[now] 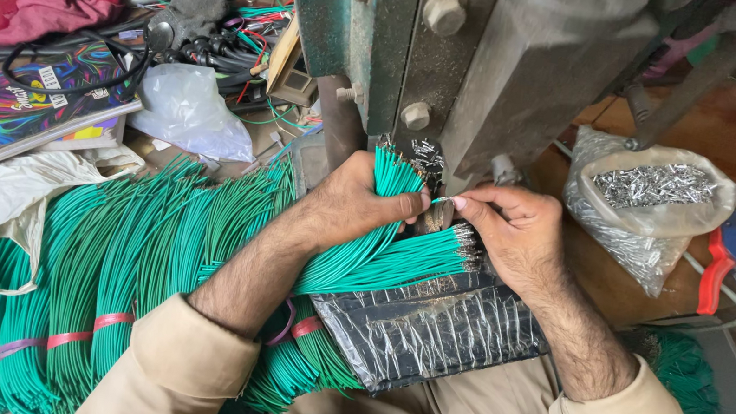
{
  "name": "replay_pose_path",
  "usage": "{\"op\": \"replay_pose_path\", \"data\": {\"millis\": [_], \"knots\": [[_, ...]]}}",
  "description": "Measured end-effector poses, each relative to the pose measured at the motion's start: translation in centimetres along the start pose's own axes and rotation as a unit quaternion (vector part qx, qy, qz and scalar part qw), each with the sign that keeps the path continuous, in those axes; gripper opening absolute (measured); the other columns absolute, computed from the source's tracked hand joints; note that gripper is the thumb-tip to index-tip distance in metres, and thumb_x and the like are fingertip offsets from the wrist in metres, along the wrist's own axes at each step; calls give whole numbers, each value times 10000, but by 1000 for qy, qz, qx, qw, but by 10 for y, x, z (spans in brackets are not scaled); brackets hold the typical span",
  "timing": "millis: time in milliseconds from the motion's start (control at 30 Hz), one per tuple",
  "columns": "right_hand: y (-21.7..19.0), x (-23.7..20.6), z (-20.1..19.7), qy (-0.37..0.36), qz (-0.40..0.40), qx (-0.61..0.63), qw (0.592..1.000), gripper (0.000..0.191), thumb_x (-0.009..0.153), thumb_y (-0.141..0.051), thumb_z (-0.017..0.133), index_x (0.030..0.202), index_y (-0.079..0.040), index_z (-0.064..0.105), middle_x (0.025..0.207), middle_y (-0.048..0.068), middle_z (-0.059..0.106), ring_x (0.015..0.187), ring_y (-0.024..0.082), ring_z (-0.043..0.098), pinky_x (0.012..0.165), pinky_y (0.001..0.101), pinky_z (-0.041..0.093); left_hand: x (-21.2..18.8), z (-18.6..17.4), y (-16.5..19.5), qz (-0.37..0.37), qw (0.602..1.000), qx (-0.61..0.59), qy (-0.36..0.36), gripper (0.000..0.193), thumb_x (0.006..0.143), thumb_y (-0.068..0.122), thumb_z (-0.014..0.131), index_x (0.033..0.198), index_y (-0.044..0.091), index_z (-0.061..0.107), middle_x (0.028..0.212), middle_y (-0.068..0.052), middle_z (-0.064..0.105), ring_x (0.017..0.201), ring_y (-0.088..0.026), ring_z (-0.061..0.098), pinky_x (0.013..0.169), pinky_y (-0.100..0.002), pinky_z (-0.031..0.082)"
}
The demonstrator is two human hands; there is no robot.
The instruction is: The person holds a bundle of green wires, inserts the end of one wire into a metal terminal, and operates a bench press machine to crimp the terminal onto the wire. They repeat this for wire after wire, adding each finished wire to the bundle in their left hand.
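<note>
My left hand (352, 203) grips a bundle of green wires (381, 254) that fans out above and below the fist, right in front of a dark metal press machine (462, 50). My right hand (506, 229) pinches one green wire's tip (440, 200) between thumb and forefinger, beside the left thumb. The bundle's lower ends carry small metal terminals (466, 245). Under both hands a black plastic sheet (428, 327) lies over my lap.
Large tied bundles of green wire (79, 275) pile up at the left. A plastic bag of metal terminals (650, 199) sits to the right, with red and blue pliers (735, 266) beyond it. A colourful box (16, 103), white bags, a red cloth and cables crowd the upper left.
</note>
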State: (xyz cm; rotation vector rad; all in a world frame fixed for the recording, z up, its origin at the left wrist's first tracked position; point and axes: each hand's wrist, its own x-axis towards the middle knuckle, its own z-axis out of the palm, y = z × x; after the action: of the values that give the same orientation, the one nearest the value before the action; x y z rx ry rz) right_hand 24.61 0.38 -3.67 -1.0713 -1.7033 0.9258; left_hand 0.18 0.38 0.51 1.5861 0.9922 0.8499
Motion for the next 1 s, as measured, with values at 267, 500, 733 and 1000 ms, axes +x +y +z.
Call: {"op": "replay_pose_path", "data": {"millis": [267, 500, 733, 1000], "knots": [[-13, -3, 3, -32, -28, 66, 997, 113, 973, -26, 694, 1069, 15, 735, 983, 63, 766, 914, 96, 699, 819, 234, 577, -4, 0, -3, 11, 1000, -18, 7, 142, 894, 176, 756, 920, 37, 751, 800, 9, 727, 768, -70, 652, 711, -273, 558], [-3, -14, -68, 61, -42, -192, 979, 155, 967, -54, 694, 1109, -58, 758, 1037, 65, 787, 977, 161, 757, 880, 288, 591, -6, 2, -4, -6, 1000, 2, -22, 179, 855, 155, 831, 951, 34, 742, 814, 7, 721, 788, -74, 645, 725, -277, 561], [45, 17, -156, 0, -112, -481, 870, 243, 826, -105, 780, 1066, -61, 780, 1090, 166, 749, 1014, 353, 694, 895, 433, 533, -4, -2, -4, -11, 998, -49, -37, 179, 889, 165, 779, 992, 22, 749, 848, -11, 741, 821, -100, 675, 769, -285, 570], [66, 19, -184, 63, 90, -382, 918, 154, 960, -87, 728, 1109, -80, 767, 1038, 126, 759, 929, 236, 733, 866, 361, 576, -3, -4, -8, -16, 996, -77, -47, 197, 870, 157, 755, 1018, 28, 743, 864, -14, 748, 829, -105, 696, 787, -292, 578]]}}
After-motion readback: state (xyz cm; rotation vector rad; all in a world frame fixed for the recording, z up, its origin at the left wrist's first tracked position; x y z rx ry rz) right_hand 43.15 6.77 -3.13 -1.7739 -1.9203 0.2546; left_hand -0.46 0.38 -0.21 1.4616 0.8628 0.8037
